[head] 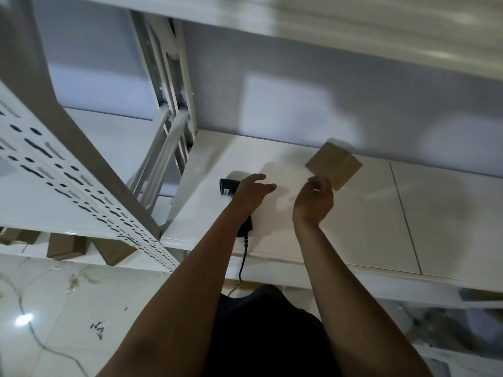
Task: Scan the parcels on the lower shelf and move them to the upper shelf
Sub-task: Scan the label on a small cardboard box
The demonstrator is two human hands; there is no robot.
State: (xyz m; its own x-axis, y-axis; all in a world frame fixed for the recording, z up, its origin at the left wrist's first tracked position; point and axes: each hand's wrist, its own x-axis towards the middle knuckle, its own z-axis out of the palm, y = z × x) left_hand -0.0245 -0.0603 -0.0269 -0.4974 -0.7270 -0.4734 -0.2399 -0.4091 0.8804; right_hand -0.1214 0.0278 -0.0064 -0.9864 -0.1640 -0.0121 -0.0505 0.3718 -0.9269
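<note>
**Parcel on upper shelf, both hands loose beside it**

The small brown cardboard parcel lies on the white shelf close to the back wall, turned cornerwise to the shelf's front edge. Just in front of it hangs the right hand, its fingers loosely curled with nothing seen in them. Their tips overlap the parcel's near corner, and whether they touch it cannot be told.

To the left, the left hand is held with its fingers fairly straight and spread, gripping nothing. Under its wrist a black barcode scanner lies flat on the shelf, and its cable runs down over the front edge. Whether the hand rests on the scanner is unclear.

Farther left, past a perforated white upright, more brown parcels lie on a lower shelf above a pale tiled floor.
</note>
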